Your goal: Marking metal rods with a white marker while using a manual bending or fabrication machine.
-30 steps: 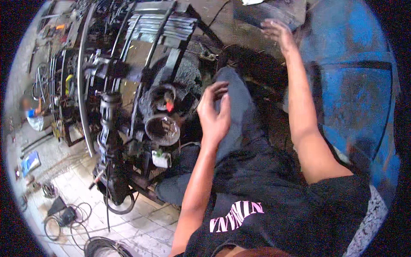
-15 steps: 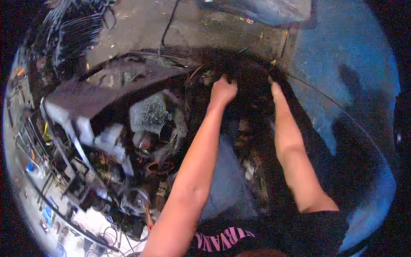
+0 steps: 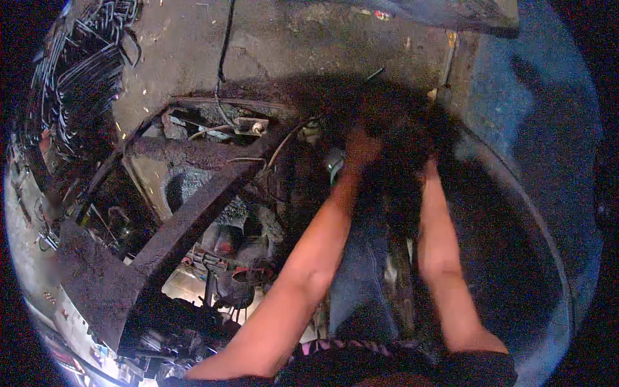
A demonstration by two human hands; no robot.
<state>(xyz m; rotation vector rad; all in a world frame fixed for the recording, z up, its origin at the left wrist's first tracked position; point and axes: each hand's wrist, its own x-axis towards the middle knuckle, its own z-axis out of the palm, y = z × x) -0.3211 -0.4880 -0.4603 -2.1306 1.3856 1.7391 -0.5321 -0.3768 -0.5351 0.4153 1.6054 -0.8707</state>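
While dark metal rods (image 3: 84, 71) lie heaped at ten o'clock, a grimy metal beam (image 3: 193, 216) slants at nine. Toward half past one, the left hand (image 3: 363, 145) reaches into a dark area (image 3: 401, 119), which extends to about two o'clock; whether that hand's fingers are apart or clamped on something, I cannot tell. Between two and three, the right hand (image 3: 431, 162) lies in the same shadow, its fingers too dark to read. Beyond it, at two, is a blue surface (image 3: 493, 71).

I'm seeing a tangle of thin metal pieces (image 3: 77, 77) lying at far left, and a black cable (image 3: 227, 45) trailing over the brown floor (image 3: 174, 58). A blue surface (image 3: 493, 80) is filling the right.
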